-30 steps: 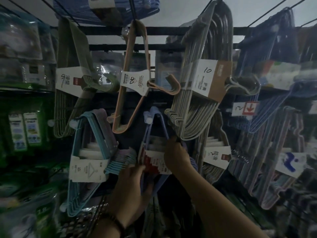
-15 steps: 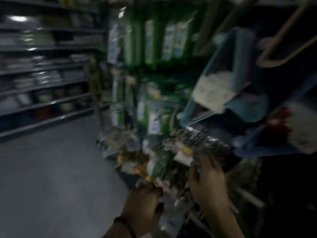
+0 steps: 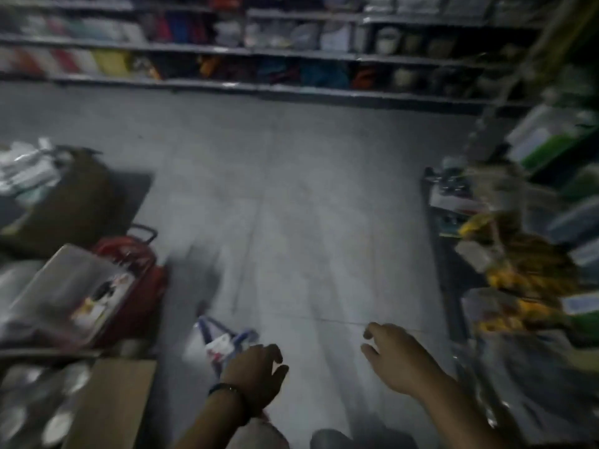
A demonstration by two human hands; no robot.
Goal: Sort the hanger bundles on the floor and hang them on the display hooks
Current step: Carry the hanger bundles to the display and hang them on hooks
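The picture is blurring with motion. A blue hanger bundle [image 3: 223, 338] with a white label is lying on the grey floor [image 3: 308, 196], just beside a red basket [image 3: 142, 280] and a cardboard box [image 3: 110, 403]. The left hand [image 3: 256, 374], wearing a dark wristband [image 3: 227, 392], is hovering just above the bundle with fingers spread, gripping nothing. The right hand [image 3: 398, 358] is hanging loosely curled and empty over bare floor, near packaged goods [image 3: 518, 270] on the right.
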